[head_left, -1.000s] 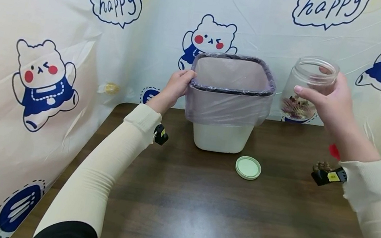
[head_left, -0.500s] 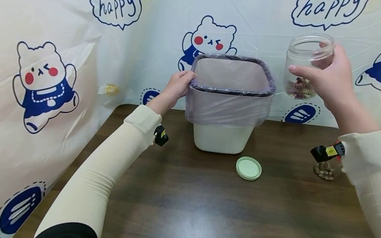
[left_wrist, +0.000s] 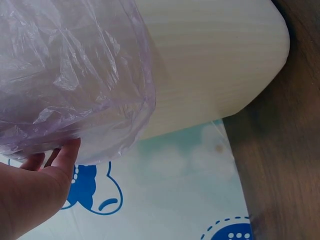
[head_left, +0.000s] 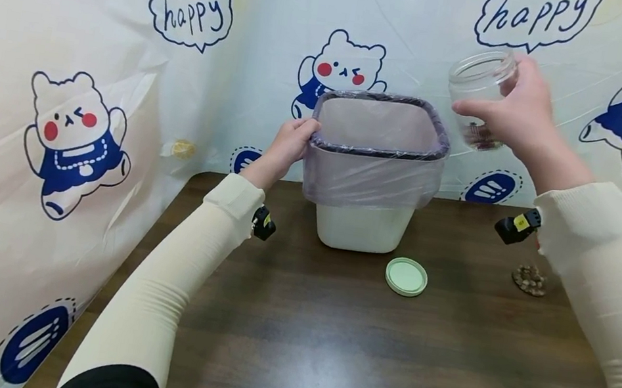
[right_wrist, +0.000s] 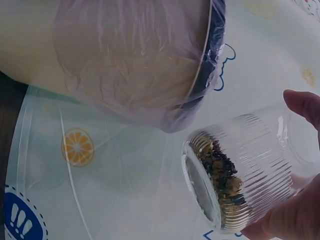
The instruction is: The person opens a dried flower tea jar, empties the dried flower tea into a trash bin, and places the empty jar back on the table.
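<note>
My right hand (head_left: 527, 115) holds a clear ribbed jar (head_left: 475, 84), lidless and tilted slightly left, in the air right of the trash bin (head_left: 362, 229) and above its rim. Dried dark and yellowish bits, perhaps flower tea (right_wrist: 222, 177), lie at the jar's bottom in the right wrist view. With my left hand (head_left: 284, 147) I grip the bin's left rim over a thin purple trash bag (head_left: 373, 179) folded down outside. The left wrist view shows those fingers at the bag (left_wrist: 110, 65), their tips partly hidden.
A pale green round lid (head_left: 406, 276) lies on the brown table (head_left: 314, 340) in front of the bin. To the right sits a small brown pebbly clump (head_left: 529, 280), near my right sleeve. A patterned sheet (head_left: 260, 47) hangs behind the table.
My right hand has raised the jar and brought it left towards the bin, tilting it more. My left hand stays on the rim. The brown clump has come into fuller view.
</note>
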The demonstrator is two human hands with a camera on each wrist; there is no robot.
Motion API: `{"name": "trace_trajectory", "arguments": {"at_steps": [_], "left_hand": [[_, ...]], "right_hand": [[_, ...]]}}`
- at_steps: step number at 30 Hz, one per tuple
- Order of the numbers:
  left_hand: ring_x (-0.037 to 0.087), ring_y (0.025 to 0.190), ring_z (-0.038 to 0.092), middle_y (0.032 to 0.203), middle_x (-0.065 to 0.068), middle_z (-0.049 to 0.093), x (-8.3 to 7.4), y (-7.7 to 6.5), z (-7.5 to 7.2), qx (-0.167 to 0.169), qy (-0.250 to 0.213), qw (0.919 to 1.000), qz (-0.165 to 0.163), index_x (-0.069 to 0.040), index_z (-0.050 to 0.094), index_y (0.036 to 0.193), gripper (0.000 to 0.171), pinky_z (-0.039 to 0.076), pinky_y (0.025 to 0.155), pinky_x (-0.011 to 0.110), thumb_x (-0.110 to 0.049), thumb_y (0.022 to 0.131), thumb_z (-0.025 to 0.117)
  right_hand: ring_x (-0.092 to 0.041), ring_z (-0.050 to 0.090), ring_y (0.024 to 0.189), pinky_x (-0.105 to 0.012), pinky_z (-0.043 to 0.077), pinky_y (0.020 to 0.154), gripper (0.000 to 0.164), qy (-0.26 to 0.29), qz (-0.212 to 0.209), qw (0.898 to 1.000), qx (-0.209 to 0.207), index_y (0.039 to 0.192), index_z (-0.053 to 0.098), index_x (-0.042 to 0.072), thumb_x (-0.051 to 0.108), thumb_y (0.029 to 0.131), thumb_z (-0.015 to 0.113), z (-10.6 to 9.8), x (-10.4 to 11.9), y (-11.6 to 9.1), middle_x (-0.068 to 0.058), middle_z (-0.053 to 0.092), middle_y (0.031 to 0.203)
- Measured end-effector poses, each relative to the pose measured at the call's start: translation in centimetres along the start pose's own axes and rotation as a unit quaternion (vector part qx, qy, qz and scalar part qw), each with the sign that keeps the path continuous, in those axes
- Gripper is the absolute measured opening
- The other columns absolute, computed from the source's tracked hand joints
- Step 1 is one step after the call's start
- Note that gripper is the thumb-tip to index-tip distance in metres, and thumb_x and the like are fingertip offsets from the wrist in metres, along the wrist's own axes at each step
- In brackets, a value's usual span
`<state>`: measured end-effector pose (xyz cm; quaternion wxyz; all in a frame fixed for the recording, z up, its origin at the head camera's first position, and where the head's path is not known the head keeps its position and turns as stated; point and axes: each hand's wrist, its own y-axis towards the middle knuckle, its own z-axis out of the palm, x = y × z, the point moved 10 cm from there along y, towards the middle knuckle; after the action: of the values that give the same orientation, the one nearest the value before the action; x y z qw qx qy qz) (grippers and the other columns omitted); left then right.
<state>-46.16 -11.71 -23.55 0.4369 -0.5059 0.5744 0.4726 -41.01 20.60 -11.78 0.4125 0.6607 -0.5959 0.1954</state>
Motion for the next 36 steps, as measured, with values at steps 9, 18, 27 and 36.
{"name": "trace_trajectory", "arguments": {"at_steps": [9,18,27,36], "left_hand": [[0.015,0.083,0.046,0.082,0.002,0.047,-0.1,0.0,0.0,-0.002,0.000,1.0000,0.009,-0.012,0.049,0.074,0.019,0.038,0.088,0.039,-0.027,0.086,0.048],[0.015,0.072,0.044,0.077,0.002,0.045,-0.2,0.1,-0.1,-0.003,-0.001,0.9999,0.011,-0.012,0.048,0.072,0.020,0.040,0.086,0.038,-0.027,0.085,0.048],[0.014,0.081,0.046,0.081,0.002,0.046,-0.2,-0.1,-0.1,0.000,0.002,0.9999,0.010,-0.012,0.049,0.074,0.020,0.039,0.088,0.040,-0.029,0.085,0.048],[0.015,0.067,0.041,0.075,0.002,0.042,-0.2,-0.1,-0.1,0.000,0.002,1.0000,0.007,-0.011,0.048,0.074,0.021,0.040,0.086,0.039,-0.028,0.086,0.048]], "right_hand": [[-0.027,0.029,0.122,-0.046,0.035,0.091,0.095,-0.107,-0.034,0.994,-0.016,0.139,0.019,0.018,0.041,0.065,0.074,1.1,1.3,1.3,-0.008,0.028,0.136],[-0.033,0.013,0.126,-0.052,0.011,0.099,0.100,-0.196,-0.064,0.978,-0.023,0.141,0.014,0.011,0.038,0.065,0.074,2.4,2.9,2.2,-0.016,0.021,0.138],[-0.036,0.019,0.121,-0.050,0.006,0.099,0.092,-0.259,-0.141,0.955,-0.037,0.138,0.019,0.010,0.025,0.066,0.075,3.5,4.1,1.9,-0.021,0.026,0.132],[-0.039,0.022,0.119,-0.053,0.007,0.098,0.088,-0.310,-0.181,0.933,-0.022,0.137,0.022,0.009,0.023,0.067,0.074,4.8,4.6,1.9,-0.022,0.030,0.129]]}}
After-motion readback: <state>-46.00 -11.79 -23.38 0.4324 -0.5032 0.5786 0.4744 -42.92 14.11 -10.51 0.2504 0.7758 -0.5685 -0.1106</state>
